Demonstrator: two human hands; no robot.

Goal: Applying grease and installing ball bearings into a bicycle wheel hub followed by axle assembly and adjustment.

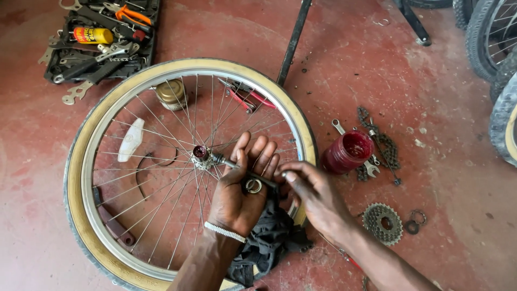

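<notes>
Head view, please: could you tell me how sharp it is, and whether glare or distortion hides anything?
Head view: evenly lit, soft shadows; left hand, right hand and axle are sharp; mild glare on the wheel rim; the wide lens bends the edges, where the tool tray looks tilted.
</notes>
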